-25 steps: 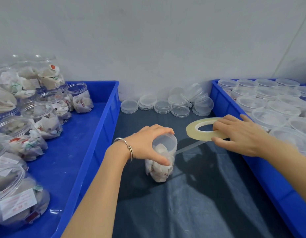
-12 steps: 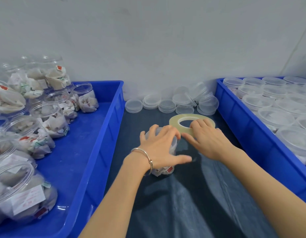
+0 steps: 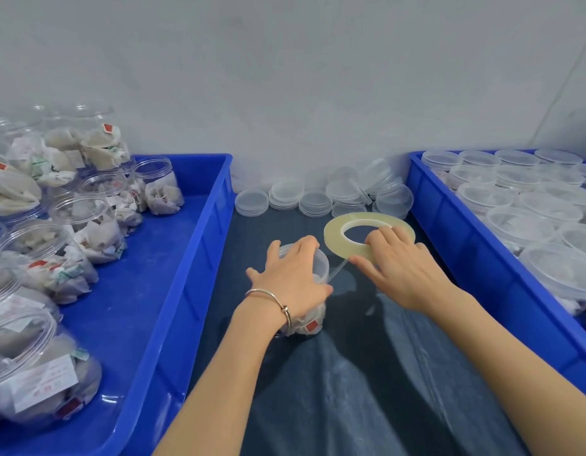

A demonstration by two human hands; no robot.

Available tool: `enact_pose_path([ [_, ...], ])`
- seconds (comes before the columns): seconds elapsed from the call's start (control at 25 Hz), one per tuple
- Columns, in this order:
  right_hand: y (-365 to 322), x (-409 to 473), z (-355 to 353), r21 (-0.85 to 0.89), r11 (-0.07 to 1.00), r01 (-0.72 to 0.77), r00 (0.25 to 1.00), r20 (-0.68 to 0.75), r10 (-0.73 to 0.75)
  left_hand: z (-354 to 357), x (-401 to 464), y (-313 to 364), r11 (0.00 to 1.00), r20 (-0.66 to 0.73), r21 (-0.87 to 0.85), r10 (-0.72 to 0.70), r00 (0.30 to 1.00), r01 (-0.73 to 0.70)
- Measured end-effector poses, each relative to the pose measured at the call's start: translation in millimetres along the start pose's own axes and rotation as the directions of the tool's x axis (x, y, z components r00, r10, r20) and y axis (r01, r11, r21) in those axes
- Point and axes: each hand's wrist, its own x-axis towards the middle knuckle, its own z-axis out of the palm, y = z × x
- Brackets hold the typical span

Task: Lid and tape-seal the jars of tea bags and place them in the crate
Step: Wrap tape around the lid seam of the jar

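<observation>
— What have you got in your hands, seen from the camera on your head?

— My left hand (image 3: 293,278) is curled over the top of a small clear jar (image 3: 313,311) of tea bags, fingers wrapped round its lid and rim. The jar stands upright on the dark cloth (image 3: 367,373) between the two blue crates. My right hand (image 3: 400,271) holds the roll of tape (image 3: 367,233), fingers through the hole and thumb under the outer edge.

— Is the tape on the jar?

— A thin strip (image 3: 338,270) runs from the roll down to the jar's upper rim, taut between my two hands. The roll sits just beside the jar, to its right and a little farther from me, tilted nearly flat.

— And the crates?

— The left crate (image 3: 173,291) holds open jars of tea bags (image 3: 88,232), some upright, some lying on their sides, crowded along its left part. The right crate (image 3: 475,258) is packed with jars that wear clear lids (image 3: 521,225).

— Anything else on the cloth?

— Short stacks of spare lids (image 3: 314,202) along the wall, between the crates, beyond the roll. There is a metal bangle (image 3: 272,299) on my left wrist.
</observation>
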Motion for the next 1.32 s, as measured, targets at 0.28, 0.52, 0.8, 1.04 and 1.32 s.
enact_pose_path([
  [0.28,-20,9,2,0.030,1.000,0.001,1.000,0.028,-0.001,10,-8,12,0.999,-0.106,-0.041,-0.016,0.994,0.011],
  [0.52,-27,10,5,0.064,0.998,-0.013,0.998,0.065,0.009,28,-8,10,1.000,-0.416,0.013,-0.002,0.909,0.009],
  [0.8,-25,1,3,0.028,0.998,-0.064,0.998,0.000,0.064,34,-3,11,0.999,-0.588,-0.004,0.024,0.809,-0.033],
  [1.04,-27,-4,5,0.022,0.997,-0.072,0.995,-0.063,0.073,33,-3,7,0.995,-0.614,0.009,0.087,0.785,-0.103],
  [1.32,-31,-6,5,0.074,0.994,-0.078,0.996,-0.047,0.082,29,-2,5,0.984,-0.639,0.034,0.154,0.754,-0.172],
])
